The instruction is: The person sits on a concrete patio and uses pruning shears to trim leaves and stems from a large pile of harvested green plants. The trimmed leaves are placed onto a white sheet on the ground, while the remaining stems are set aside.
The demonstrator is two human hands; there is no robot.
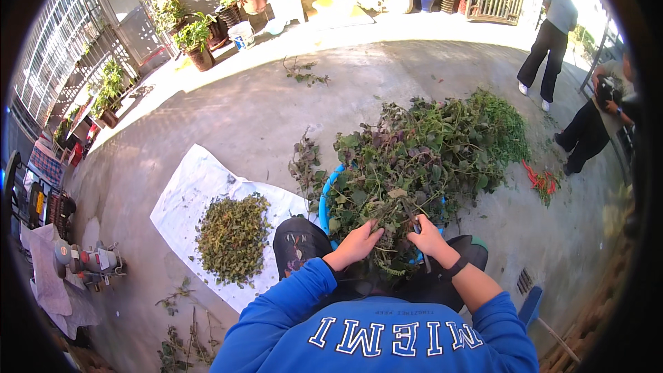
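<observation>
My left hand [357,244] grips a bunch of leafy stems [386,238] between my knees. Close by, my right hand [432,238] is closed around a dark hand tool [416,226], mostly covered by the fingers; its exact kind is unclear. Beneath both hands is a blue plastic tub [326,198], its rim partly buried under leaves. A large heap of green and purplish leafy plants [414,150] fills the tub and spills beyond it. To the left, a mound of small leaf pieces [233,238] lies on a white sheet [178,199].
Red chili peppers [539,178] lie right of the heap, near one person [582,134] holding a black-and-white animal or bundle. Another person [551,36] stands farther back. A blue dustpan or broom head [530,305] is at right. Loose stems [189,342] and a scooter [93,259] are at left.
</observation>
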